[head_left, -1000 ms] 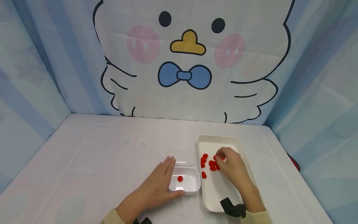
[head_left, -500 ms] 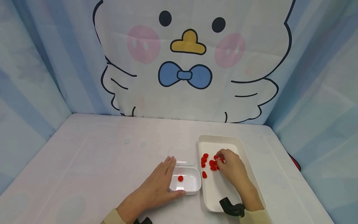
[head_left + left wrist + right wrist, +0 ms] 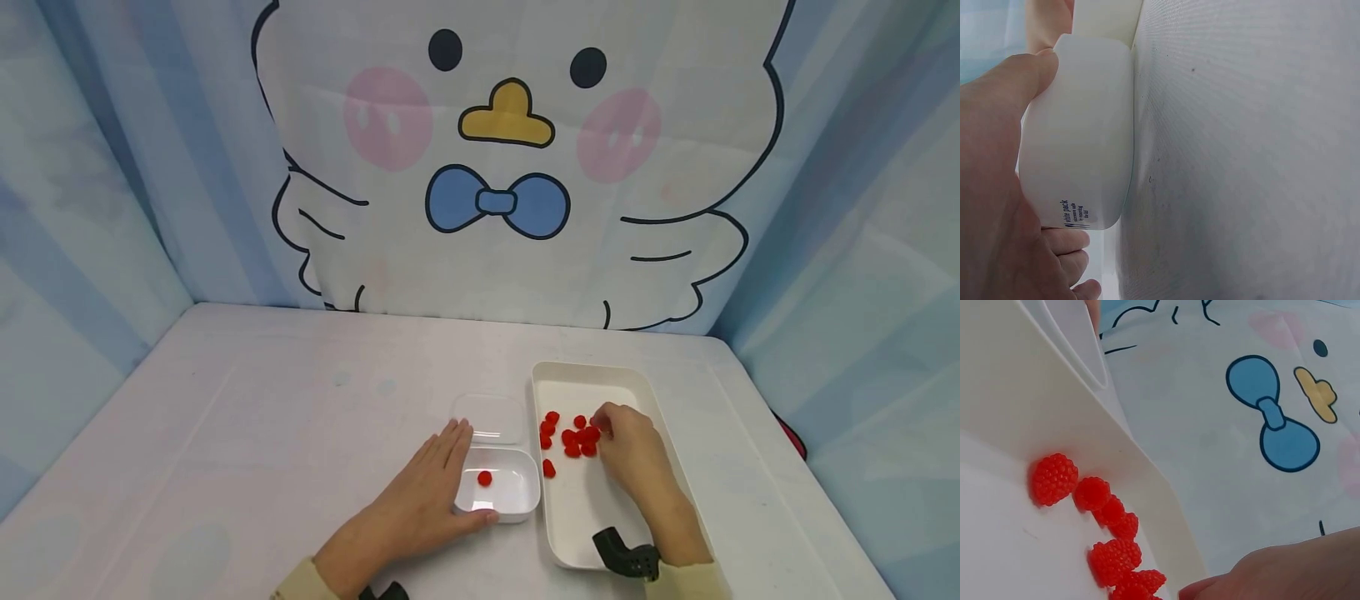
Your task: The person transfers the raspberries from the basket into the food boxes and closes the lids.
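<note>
In the head view, my left hand (image 3: 420, 492) lies along the left side of a small white plastic box (image 3: 517, 492), fingers straight. Its thumb touches the near edge of the box (image 3: 1085, 137), as the left wrist view also shows. One red raspberry (image 3: 484, 478) lies inside the box. Over the white tray (image 3: 592, 525), my right hand (image 3: 633, 442) has its thumb and forefinger together at a raspberry (image 3: 593, 422), mostly hidden by the fingertips. Several other raspberries (image 3: 1054, 479) lie in the tray. The right wrist view leaves the fingertips out of frame.
A clear lid (image 3: 489, 418) lies flat behind the box. The tray's raised wall (image 3: 1141, 462) stands right beside the box. A curtain with a cartoon bird (image 3: 495, 267) hangs behind the white table (image 3: 247, 433), and blue curtains close both sides.
My right hand has shifted slightly to the right over the tray, uncovering raspberries that its fingers hid before. The left hand and the box have stayed in place.
</note>
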The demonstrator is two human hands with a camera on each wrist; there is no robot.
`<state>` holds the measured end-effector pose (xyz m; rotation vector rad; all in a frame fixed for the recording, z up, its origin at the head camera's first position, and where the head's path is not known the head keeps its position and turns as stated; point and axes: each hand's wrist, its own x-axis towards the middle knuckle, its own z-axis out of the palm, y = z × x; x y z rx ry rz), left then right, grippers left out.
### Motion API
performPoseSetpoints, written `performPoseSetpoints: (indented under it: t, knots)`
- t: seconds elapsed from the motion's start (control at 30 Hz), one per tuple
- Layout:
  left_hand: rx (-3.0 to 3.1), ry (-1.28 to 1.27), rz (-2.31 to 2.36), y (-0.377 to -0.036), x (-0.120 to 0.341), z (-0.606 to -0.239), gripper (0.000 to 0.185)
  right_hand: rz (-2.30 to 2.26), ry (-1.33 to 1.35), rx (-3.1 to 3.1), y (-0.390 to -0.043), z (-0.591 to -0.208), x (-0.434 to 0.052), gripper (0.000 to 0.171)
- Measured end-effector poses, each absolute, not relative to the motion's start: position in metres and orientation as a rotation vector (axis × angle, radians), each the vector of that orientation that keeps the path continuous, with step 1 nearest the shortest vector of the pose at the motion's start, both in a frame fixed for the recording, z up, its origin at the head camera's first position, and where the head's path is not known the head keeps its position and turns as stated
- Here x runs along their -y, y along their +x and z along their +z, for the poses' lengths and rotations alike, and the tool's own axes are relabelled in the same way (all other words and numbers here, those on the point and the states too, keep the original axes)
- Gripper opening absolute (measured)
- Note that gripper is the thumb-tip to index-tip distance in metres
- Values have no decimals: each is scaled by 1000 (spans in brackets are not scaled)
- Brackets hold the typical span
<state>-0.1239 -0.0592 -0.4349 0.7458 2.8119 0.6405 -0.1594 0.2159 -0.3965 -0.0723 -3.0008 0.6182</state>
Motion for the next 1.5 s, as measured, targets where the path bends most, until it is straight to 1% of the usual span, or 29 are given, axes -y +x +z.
performPoseSetpoints:
  t: [0.2,0.37,0.63,0.93,1.23,1.5]
  knots:
    - [-2817,747,643,-124,59,-436,109,639,-63,3041,-161,-400,-220,24]
    - [-2819,745,639,-125,58,-436,109,634,-53,3061,-162,-400,-220,25]
    - [-2810,737,642,-125,59,-436,109,641,-54,3091,-162,-399,-219,33]
    - [-2802,724,653,-125,59,-435,109,643,-30,3052,-160,-398,-220,22]
    - [-2808,730,649,-124,59,-435,108,642,-34,3008,-157,-393,-220,19]
    - [-2809,740,649,-124,59,-435,108,701,-59,3009,-156,-389,-220,21]
